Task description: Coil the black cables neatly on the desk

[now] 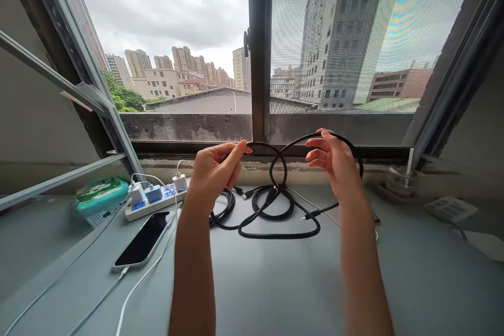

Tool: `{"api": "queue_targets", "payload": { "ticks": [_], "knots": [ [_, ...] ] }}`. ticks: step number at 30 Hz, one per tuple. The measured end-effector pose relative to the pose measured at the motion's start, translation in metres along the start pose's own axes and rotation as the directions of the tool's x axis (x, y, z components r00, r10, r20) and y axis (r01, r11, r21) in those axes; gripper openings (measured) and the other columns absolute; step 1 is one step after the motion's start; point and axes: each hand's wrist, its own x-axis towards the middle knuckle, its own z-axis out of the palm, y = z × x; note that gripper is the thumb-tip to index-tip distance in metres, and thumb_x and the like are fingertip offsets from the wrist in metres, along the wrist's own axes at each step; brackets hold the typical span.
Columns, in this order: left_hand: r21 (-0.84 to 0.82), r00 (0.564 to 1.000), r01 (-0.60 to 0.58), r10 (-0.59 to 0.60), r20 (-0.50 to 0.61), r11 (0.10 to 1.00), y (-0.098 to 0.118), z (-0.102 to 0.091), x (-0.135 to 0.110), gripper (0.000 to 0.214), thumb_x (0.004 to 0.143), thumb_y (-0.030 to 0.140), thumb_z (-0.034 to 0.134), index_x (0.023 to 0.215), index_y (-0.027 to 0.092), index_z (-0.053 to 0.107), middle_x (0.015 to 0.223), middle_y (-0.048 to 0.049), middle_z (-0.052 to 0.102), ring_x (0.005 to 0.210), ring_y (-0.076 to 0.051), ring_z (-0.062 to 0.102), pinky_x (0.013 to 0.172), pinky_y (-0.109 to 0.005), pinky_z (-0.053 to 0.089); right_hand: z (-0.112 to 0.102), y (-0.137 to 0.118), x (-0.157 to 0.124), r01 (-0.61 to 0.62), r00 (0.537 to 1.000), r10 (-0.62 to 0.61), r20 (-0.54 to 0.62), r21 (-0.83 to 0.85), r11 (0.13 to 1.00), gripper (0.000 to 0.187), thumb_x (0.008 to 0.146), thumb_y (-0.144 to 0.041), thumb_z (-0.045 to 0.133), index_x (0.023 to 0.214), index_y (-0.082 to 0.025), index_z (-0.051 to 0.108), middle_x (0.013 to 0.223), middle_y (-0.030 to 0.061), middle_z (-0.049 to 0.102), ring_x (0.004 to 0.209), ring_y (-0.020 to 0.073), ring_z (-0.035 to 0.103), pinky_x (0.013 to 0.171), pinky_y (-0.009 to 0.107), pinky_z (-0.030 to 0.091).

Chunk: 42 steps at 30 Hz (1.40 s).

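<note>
- Pinches a black cable (279, 155) with the left hand (214, 173), thumb and forefinger pressed together at the tips, the other fingers curled toward the palm.
- Holds the right hand (334, 160) up at about the same height, well apart from the left, fingers loosely bent and parted, palm turned inward.
- Has the black cable running past the uppermost fingertip of the right hand and down behind it; cannot tell whether gripped there or merely touching.
- Spreads the cable in wide, crossing loops between both hands, toward the middle of the worktop's (268, 283) far edge; cannot tell whether resting on the surface at the lowest bend.
- Has a black connector (314, 214) with a metal tip below the right hand.
- Has a coiled cable (232, 203) beside the left hand, partly hidden, and a second coil (275, 217) behind the loops, both near the far edge.
- Has a power strip (157, 205) by the far edge, left of centre, carrying three plug adapters (180, 182).
- Has a phone (142, 241) lying screen up nearer than the strip, with a white cable (123, 273) in the near end.
- Has a teal package (101, 197) toward the far left corner, a clear jar (399, 184) toward the far right corner.
- Faces a window (258, 63) beyond the far edge.
</note>
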Motion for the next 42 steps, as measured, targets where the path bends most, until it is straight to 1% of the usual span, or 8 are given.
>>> {"api": "queue_targets", "payload": {
  "ticks": [11,16,20,24,33,35,39,42],
  "knots": [
    [-0.545,0.94,0.068,0.13,0.316,0.835,-0.003,-0.044,-0.007,0.036,0.092,0.028,0.047,0.122,0.014,0.061,0.034,0.0104,0.027,0.025,-0.004,0.012,0.024,-0.016,0.014,-0.013,-0.001,0.011,-0.162,0.985,0.124,0.118,0.405,0.9,0.008,0.076,-0.018,0.043,0.07,-0.021,0.046,0.063,-0.0006,0.065,0.071,0.0135,0.068,0.071,0.026,0.056],
    [-0.423,0.995,0.043,0.001,0.104,0.905,-0.009,-0.059,-0.002,0.027,0.086,0.032,0.058,0.099,0.012,0.071,0.032,0.0109,0.025,0.024,-0.002,0.014,0.023,-0.016,0.011,-0.028,-0.007,0.01,-0.249,0.967,0.203,0.153,0.407,0.879,0.012,0.086,-0.022,0.042,0.077,-0.022,0.051,0.037,-0.0121,0.025,0.031,0.0055,0.032,0.037,0.011,0.035],
    [-0.426,0.978,-0.058,-0.035,-0.207,0.903,-0.006,-0.06,0.003,0.02,0.084,0.026,0.059,0.088,0.01,0.072,0.031,0.0113,0.025,0.022,-0.002,0.015,0.024,-0.018,0.011,-0.038,-0.004,0.009,-0.21,0.976,0.212,0.045,-0.055,0.976,0.023,0.092,-0.032,0.038,0.092,-0.02,0.058,0.04,-0.0117,0.026,0.03,0.0058,0.027,0.031,0.013,0.027],
    [-0.352,0.852,-0.258,0.039,-0.523,0.9,-0.01,-0.064,0.009,0.016,0.082,0.021,0.06,0.076,0.01,0.07,0.031,0.0112,0.026,0.023,-0.001,0.018,0.027,-0.019,0.01,-0.046,0.007,0.014,-0.181,0.982,0.143,-0.123,-0.41,0.894,0.033,0.091,-0.033,0.037,0.107,-0.016,0.06,0.045,-0.0092,0.032,0.034,0.006,0.036,0.03,0.013,0.018],
    [0.197,0.418,-0.347,0.339,-0.843,0.917,-0.011,-0.066,0.005,0.009,0.074,0.019,0.067,0.066,0.019,0.071,0.043,0.0095,0.051,0.035,-0.004,0.036,0.035,-0.025,0.019,-0.061,0.01,0.025,-0.156,0.981,0.117,-0.153,-0.275,0.949,0.026,0.073,-0.036,0.061,0.088,-0.015,0.065,0.047,-0.0083,0.046,0.033,0.0039,0.039,0.031,0.014,0.029],
    [0.174,0.449,-0.361,0.334,-0.829,0.916,-0.007,-0.058,0.004,0.007,0.071,0.019,0.07,0.064,0.019,0.07,0.04,0.01,0.048,0.034,-0.004,0.036,0.035,-0.025,0.018,-0.056,0.008,0.022,-0.17,0.982,0.137,-0.134,-0.279,0.945,0.033,0.077,-0.045,0.059,0.092,-0.016,0.066,0.048,-0.0066,0.05,0.035,0.0056,0.045,0.033,0.015,0.035],
    [-0.097,0.737,-0.241,0.117,-0.666,0.966,0.001,-0.035,0.002,0.014,0.074,0.033,0.071,0.068,0.02,0.069,0.033,0.011,0.04,0.03,-0.002,0.026,0.036,-0.024,0.015,-0.041,0.015,0.019,-0.188,0.981,0.192,-0.019,-0.315,0.93,0.051,0.082,-0.061,0.051,0.106,-0.018,0.063,0.07,0.0033,0.066,0.052,0.0131,0.063,0.042,0.021,0.049],
    [-0.194,0.857,-0.121,0.004,-0.515,0.973,0.003,-0.017,0.003,0.019,0.075,0.039,0.071,0.074,0.02,0.071,0.032,0.0104,0.036,0.031,-0.002,0.021,0.035,-0.026,0.011,-0.031,0.026,0.019,-0.142,0.985,0.172,0.027,-0.444,0.885,0.052,0.08,-0.061,0.055,0.107,-0.018,0.064,0.093,0.009,0.068,0.066,0.0169,0.068,0.043,0.023,0.052]
  ]
}}
